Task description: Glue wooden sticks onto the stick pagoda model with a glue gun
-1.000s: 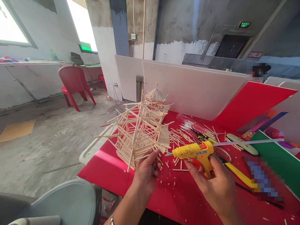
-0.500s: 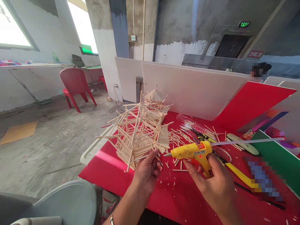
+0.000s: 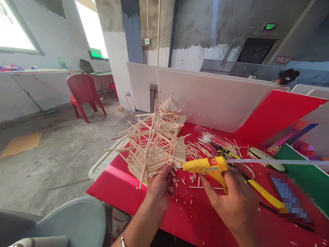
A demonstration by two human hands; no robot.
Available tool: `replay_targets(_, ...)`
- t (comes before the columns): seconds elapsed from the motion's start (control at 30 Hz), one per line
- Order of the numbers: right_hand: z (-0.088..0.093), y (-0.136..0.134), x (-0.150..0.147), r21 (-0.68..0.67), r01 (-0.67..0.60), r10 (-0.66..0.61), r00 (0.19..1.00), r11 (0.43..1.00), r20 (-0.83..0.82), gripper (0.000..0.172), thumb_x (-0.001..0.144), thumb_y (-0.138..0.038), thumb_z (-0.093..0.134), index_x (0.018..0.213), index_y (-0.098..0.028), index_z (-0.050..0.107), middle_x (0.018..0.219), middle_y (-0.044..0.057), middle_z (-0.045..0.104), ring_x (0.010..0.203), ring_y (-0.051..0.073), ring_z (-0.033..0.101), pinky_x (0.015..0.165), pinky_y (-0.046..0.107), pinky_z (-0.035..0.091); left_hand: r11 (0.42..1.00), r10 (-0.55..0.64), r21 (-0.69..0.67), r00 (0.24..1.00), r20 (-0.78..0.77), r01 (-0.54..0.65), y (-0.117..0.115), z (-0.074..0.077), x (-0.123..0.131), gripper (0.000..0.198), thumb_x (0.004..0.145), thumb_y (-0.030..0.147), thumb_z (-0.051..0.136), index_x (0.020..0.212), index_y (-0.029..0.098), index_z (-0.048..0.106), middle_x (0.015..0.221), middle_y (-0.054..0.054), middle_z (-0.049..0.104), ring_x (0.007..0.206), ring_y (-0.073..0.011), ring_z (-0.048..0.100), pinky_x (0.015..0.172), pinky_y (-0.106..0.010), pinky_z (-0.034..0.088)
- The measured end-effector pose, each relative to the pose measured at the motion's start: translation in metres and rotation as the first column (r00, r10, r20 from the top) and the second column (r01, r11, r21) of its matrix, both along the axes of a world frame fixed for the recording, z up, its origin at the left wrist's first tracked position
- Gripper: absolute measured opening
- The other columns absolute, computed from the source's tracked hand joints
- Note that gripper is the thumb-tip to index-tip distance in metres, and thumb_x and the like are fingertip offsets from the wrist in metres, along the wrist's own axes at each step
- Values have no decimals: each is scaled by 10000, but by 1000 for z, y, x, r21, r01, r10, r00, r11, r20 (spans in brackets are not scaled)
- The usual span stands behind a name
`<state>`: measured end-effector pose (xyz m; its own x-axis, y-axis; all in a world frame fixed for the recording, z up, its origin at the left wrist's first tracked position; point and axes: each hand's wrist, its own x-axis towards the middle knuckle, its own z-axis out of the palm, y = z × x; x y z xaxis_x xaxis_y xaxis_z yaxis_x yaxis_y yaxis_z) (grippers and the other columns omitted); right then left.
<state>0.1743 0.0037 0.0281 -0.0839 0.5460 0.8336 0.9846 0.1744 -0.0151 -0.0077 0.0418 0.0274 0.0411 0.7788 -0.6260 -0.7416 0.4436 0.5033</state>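
My left hand (image 3: 162, 181) is closed in a pinch at the near right corner of a model pavilion (image 3: 151, 144) built from thin wooden sticks. A short wooden stick (image 3: 175, 167) seems to show at its fingertips, partly hidden by the thumb. My right hand (image 3: 228, 192) grips a yellow hot glue gun (image 3: 205, 165) by its handle. The gun's metal nozzle points left, close to my left fingertips; whether it touches the stick I cannot tell. A long clear glue stick (image 3: 269, 161) juts out from the back of the gun.
Loose wooden sticks (image 3: 196, 150) and a yellow utility knife (image 3: 264, 195) lie on the red tabletop (image 3: 190, 219). Behind stands a smaller roofed stick pavilion (image 3: 170, 105). White boards (image 3: 210, 97) rise at the back. A grey stool (image 3: 74, 219) is at the lower left. Another person's head shows far right.
My right hand has brought the glue gun a little to the left, its nozzle now nearer my left fingertips. The left hand has hardly moved.
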Motion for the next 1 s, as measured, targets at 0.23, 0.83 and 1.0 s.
replay_targets(0.23, 1, 3, -1, 18, 48, -50, 991, 999, 124, 377, 834, -447, 668, 1072, -171, 571, 949, 97, 710, 764, 229, 682, 609, 311, 469, 1000, -10, 1, 1000, -21, 10, 1, 0, 0, 159, 794, 198, 729, 762, 155, 580, 609, 27, 591, 359, -38, 468, 286, -123, 222)
replay_targets(0.83, 9, 5, -2, 82, 38, -55, 973, 996, 223, 247, 841, -335, 646, 1021, -172, 604, 958, 81, 713, 724, 193, 670, 598, 302, 438, 999, -27, 31, 999, -40, 28, 1, -1, 0, 144, 786, 213, 719, 781, 165, 583, 599, 30, 597, 356, -46, 473, 302, -128, 220)
replay_targets(1.0, 10, 4, 0, 82, 29, -47, 972, 996, 229, 253, 847, -344, 647, 1022, -163, 619, 952, 79, 712, 724, 183, 667, 622, 293, 446, 999, -34, 41, 998, -45, 36, 1, -4, 0, 153, 789, 231, 718, 788, 168, 578, 609, 34, 598, 366, -46, 473, 306, -134, 223)
